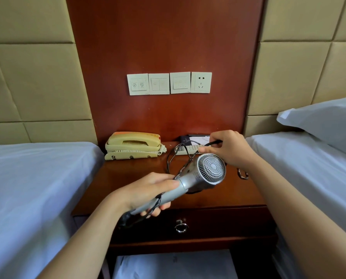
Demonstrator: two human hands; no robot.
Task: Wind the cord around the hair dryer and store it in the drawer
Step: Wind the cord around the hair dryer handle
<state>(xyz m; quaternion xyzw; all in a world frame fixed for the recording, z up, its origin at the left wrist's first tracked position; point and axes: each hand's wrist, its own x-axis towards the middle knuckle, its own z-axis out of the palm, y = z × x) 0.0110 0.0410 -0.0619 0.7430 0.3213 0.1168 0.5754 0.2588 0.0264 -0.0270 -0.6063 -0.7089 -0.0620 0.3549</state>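
Note:
A silver hair dryer (203, 174) is held above the wooden nightstand (127, 178), its round rear grille facing me. My left hand (148, 190) grips the dryer's handle, with part of the black cord under its fingers. My right hand (228, 149) pinches the black cord (171, 158) just behind the dryer's head. The cord loops loosely from there over the nightstand top and around the dryer body. The drawer (218, 222) in the nightstand front is closed, its metal ring pull (181, 226) below the dryer.
A cream telephone (133, 146) sits at the nightstand's back left, a remote (188, 150) and a dark card holder (192, 138) at the back right. Wall switches and a socket (201, 82) are above. White beds flank both sides; a pillow (325, 121) lies at right.

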